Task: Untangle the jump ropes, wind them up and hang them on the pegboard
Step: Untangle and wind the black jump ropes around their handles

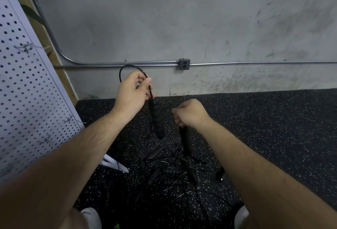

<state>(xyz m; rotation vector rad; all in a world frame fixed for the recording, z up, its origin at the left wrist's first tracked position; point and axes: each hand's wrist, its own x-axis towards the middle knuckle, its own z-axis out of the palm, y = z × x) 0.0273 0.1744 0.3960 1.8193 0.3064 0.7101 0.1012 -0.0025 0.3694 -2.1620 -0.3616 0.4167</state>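
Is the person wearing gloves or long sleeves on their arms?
No gloves: the left hand and right hand are bare. No sleeves show; the left forearm and right forearm are uncovered to the picture's edge, with no watch or bracelet at the wrists.

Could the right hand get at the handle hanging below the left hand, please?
Probably yes: the left hand pinches the rope, and its handle hangs in open air beside the right hand, nothing between. The right hand seems curled round a second handle, though, so may need freeing first.

Pegboard left — ropes on floor
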